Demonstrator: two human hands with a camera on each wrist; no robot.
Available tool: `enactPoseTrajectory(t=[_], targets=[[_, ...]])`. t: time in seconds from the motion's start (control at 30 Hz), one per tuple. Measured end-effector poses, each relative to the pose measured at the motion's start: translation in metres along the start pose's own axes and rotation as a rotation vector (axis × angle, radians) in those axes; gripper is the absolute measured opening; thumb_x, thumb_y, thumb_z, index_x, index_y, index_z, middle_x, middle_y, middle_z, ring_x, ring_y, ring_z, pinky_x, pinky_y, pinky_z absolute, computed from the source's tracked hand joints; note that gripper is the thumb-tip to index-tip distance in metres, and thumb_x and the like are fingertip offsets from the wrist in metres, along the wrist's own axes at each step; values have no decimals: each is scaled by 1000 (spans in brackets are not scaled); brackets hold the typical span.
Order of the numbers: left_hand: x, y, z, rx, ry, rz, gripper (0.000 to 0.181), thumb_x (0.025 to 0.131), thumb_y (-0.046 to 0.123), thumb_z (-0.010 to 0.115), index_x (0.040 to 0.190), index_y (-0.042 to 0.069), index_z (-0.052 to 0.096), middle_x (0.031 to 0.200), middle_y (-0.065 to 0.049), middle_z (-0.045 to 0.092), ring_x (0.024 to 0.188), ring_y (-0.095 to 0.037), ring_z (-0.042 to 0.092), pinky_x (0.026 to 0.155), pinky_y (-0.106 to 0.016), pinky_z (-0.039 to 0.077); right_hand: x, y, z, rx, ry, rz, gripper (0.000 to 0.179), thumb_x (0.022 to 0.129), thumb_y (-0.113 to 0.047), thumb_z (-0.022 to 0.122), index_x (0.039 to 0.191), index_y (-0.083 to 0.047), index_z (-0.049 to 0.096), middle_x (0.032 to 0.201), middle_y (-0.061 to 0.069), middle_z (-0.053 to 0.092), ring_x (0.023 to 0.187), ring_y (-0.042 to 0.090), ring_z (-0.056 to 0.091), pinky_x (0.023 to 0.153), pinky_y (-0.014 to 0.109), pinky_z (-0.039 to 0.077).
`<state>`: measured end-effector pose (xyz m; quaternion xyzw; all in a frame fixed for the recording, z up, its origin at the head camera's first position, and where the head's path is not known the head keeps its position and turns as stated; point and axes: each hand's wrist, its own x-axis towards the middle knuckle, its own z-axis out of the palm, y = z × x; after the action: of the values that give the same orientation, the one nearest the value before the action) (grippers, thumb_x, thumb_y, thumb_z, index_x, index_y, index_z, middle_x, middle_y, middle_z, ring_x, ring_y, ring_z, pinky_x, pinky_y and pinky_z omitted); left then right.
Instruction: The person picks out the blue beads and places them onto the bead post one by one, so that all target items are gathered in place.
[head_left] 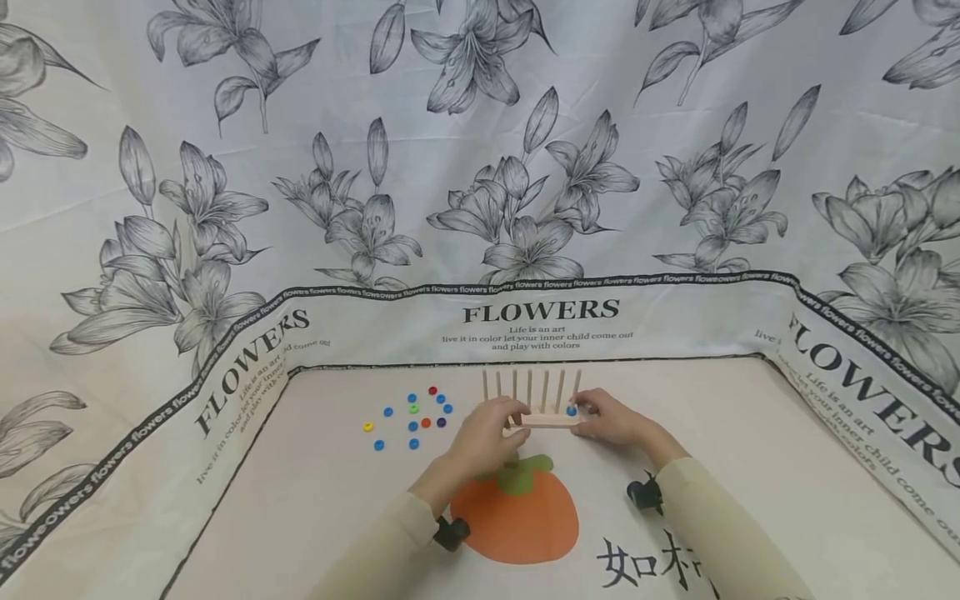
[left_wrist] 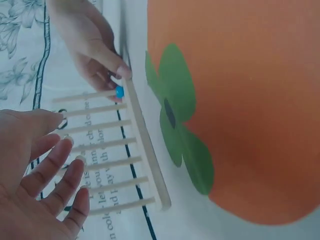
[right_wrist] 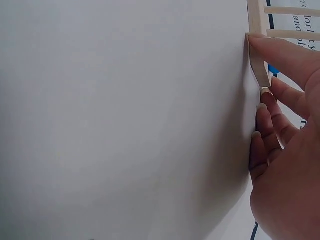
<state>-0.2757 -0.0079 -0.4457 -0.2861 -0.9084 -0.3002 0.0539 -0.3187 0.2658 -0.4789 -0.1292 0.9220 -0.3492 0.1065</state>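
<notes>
A wooden peg rack [head_left: 551,422], a long base with several upright pegs, stands at the far middle of the table. Its right end is pinched by my right hand [head_left: 611,419], thumb on the front of the base [right_wrist: 256,50] and fingers behind. One blue bead [left_wrist: 119,92] sits at the foot of the rightmost peg. My left hand [head_left: 483,435] is by the rack's left part, covering some of it in the head view. In the left wrist view its fingers [left_wrist: 52,182] are spread and loosely bent before the pegs, holding nothing.
Left of the rack lie several loose beads: blue ones [head_left: 387,412], a yellow bead [head_left: 368,427], a green bead [head_left: 413,409], red ones [head_left: 432,390] and a purple bead [head_left: 442,422]. The tablecloth bears a printed orange fruit [head_left: 517,521]. Flowered cloth [head_left: 540,325] rises behind the table.
</notes>
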Motion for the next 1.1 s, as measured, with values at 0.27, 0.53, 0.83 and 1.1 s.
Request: enactPoseTrajectory(t=[0.27,0.53,0.83,1.1], targets=[[-10,-13,-15,-43,64,-25,30,97,20,71,126,10,68,102,3,66,96,-17,62,80,-27,53,-1,1,-4,-15,-13,-2,63,94,-25,73,144,4,47,147,28,42,131,47,45,108,62,40],[-28,-34,-33,-51,106,-83,30,96,19,72,124,9,68,103,1,66,95,-19,60,81,-32,52,-5,1,-1,-14,-19,-31,68,95,-27,70,146,9,42,147,32,39,130,50,43,108,63,38],[-58,-71,-59,-27,215,-162,33,91,17,78,123,9,69,114,-7,66,98,-29,63,80,-36,54,-3,0,1,6,6,-21,66,95,-24,70,146,7,43,148,30,39,132,49,44,110,63,37],[-85,-108,-71,-9,223,-316,42,88,19,81,127,9,67,123,-8,63,102,-25,60,83,-40,54,0,2,1,-16,-4,0,68,94,-26,72,147,6,43,149,29,41,131,48,45,109,61,39]])
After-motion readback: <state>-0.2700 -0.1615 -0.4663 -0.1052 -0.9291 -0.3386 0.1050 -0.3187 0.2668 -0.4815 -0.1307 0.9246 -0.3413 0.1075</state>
